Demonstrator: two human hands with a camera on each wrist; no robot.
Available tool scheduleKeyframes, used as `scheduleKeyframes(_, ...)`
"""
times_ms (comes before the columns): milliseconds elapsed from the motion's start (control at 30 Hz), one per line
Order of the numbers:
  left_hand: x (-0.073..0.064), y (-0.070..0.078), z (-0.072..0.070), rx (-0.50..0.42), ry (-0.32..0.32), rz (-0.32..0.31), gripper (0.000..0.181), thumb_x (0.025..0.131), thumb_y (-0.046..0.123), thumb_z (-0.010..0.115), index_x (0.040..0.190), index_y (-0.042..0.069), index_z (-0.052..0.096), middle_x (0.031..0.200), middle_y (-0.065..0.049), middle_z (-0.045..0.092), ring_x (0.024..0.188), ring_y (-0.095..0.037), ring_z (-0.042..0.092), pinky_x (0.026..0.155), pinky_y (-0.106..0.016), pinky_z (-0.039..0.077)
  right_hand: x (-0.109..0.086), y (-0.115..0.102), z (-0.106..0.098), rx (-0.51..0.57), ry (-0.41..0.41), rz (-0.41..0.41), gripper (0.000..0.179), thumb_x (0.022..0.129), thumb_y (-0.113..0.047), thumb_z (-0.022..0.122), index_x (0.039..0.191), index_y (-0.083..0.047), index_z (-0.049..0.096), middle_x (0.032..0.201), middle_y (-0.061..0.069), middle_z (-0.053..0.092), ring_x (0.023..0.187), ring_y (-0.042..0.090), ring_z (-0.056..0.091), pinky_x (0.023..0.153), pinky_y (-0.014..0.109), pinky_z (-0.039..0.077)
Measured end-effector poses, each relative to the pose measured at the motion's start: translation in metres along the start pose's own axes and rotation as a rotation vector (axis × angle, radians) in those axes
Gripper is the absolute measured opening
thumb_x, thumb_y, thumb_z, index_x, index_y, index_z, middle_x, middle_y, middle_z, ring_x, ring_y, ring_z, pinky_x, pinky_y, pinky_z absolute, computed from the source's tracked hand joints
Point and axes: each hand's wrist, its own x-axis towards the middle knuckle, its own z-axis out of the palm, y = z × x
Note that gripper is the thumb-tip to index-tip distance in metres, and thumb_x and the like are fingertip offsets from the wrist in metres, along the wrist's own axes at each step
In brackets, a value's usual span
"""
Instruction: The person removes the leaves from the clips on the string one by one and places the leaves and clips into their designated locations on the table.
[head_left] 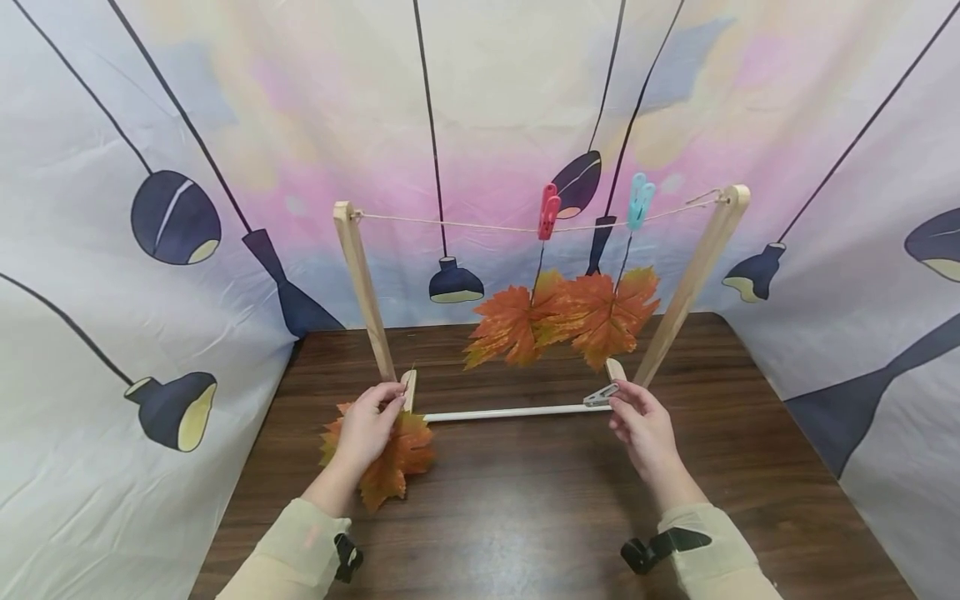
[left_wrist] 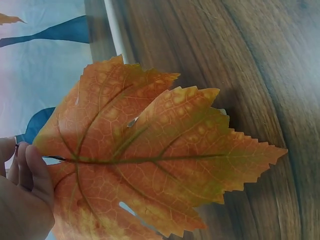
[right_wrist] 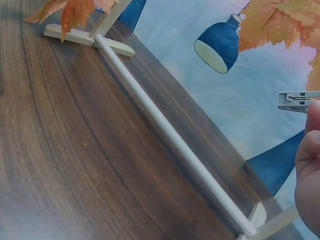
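My left hand (head_left: 369, 423) pinches the thin stem of an orange maple leaf (left_wrist: 145, 155), and the leaf hangs below the fingers near the left post. In my right hand (head_left: 645, 425) a grey clothespin (head_left: 601, 396) is pinched between thumb and fingers, beside the foot of the right post. A string (head_left: 450, 223) runs between two wooden posts. On it a red clothespin (head_left: 549, 212) and a light blue clothespin (head_left: 640, 202) each hold a leaf stem. Two orange maple leaves (head_left: 506, 325) hang there, partly overlapping.
The left post (head_left: 363, 287) and right post (head_left: 693, 283) stand on wooden feet, joined low down by a white rod (head_left: 510, 412). Beneath is a dark wooden table (head_left: 517, 508). A cloth backdrop (head_left: 487, 100) printed with lamps surrounds it.
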Motion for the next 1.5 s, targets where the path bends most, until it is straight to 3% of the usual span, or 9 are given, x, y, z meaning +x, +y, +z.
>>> scheduleKeyframes(200, -0.001, -0.008, 0.000, 0.039, -0.003, 0.041, 0.018, 0.092, 0.012, 0.061, 0.108, 0.008, 0.067, 0.096, -0.006, 0.064, 0.086, -0.021, 0.060, 0.072, -0.039, 0.047, -0.002, 0.006, -0.009, -0.004, 0.029, 0.030, 0.021, 0.091, -0.002, 0.059, 0.108, -0.013, 0.060, 0.086, -0.005, 0.059, 0.055, 0.006, 0.052, 0.045, 0.015, 0.036)
scheduleKeyframes(367, -0.002, -0.013, 0.001, 0.051, -0.033, 0.012, 0.019, 0.092, 0.013, 0.061, 0.110, 0.010, 0.066, 0.097, -0.005, 0.064, 0.088, -0.020, 0.060, 0.074, -0.039, 0.047, -0.003, 0.009, -0.016, -0.004, 0.037, 0.049, 0.021, 0.092, -0.001, 0.056, 0.108, -0.014, 0.058, 0.086, -0.007, 0.059, 0.056, 0.005, 0.052, 0.045, 0.015, 0.037)
scheduleKeyframes(600, -0.002, -0.016, 0.002, 0.021, -0.075, -0.039, 0.020, 0.093, 0.014, 0.059, 0.112, 0.010, 0.066, 0.098, -0.005, 0.063, 0.087, -0.020, 0.058, 0.073, -0.038, 0.046, -0.006, 0.012, -0.023, -0.044, 0.052, 0.083, 0.032, 0.093, -0.002, 0.054, 0.124, 0.002, 0.046, 0.087, -0.008, 0.059, 0.057, 0.004, 0.052, 0.045, 0.014, 0.038)
scheduleKeyframes(767, -0.004, -0.021, 0.005, 0.016, -0.087, -0.062, 0.020, 0.093, 0.014, 0.059, 0.112, 0.008, 0.066, 0.101, -0.007, 0.064, 0.092, -0.021, 0.059, 0.077, -0.040, 0.047, -0.009, 0.017, -0.029, -0.033, 0.059, 0.057, 0.028, 0.092, 0.000, 0.057, 0.118, 0.003, 0.049, 0.085, -0.008, 0.060, 0.055, 0.005, 0.052, 0.043, 0.015, 0.037)
scheduleKeyframes(900, -0.005, -0.027, 0.007, 0.020, -0.086, -0.053, 0.020, 0.093, 0.013, 0.059, 0.111, 0.007, 0.066, 0.101, -0.007, 0.064, 0.092, -0.022, 0.060, 0.078, -0.041, 0.047, -0.010, 0.022, -0.036, -0.002, 0.070, 0.052, 0.024, 0.090, 0.001, 0.058, 0.114, 0.000, 0.051, 0.085, -0.007, 0.060, 0.055, 0.005, 0.052, 0.043, 0.015, 0.037)
scheduleKeyframes(1333, -0.007, -0.036, 0.013, 0.055, -0.120, -0.049, 0.018, 0.093, 0.013, 0.059, 0.109, 0.009, 0.067, 0.098, -0.006, 0.064, 0.089, -0.024, 0.060, 0.076, -0.042, 0.047, -0.015, 0.035, -0.055, -0.053, 0.084, 0.081, 0.032, 0.093, -0.001, 0.055, 0.122, 0.005, 0.043, 0.087, -0.008, 0.061, 0.056, 0.005, 0.052, 0.044, 0.015, 0.036)
scheduleKeyframes(1500, -0.008, -0.041, 0.016, 0.067, -0.138, -0.012, 0.018, 0.092, 0.010, 0.060, 0.108, 0.008, 0.067, 0.098, -0.007, 0.066, 0.096, -0.028, 0.060, 0.087, -0.048, 0.044, -0.017, 0.039, -0.059, -0.049, 0.081, 0.089, 0.030, 0.092, -0.001, 0.056, 0.120, 0.003, 0.045, 0.086, -0.008, 0.060, 0.056, 0.006, 0.052, 0.044, 0.014, 0.035)
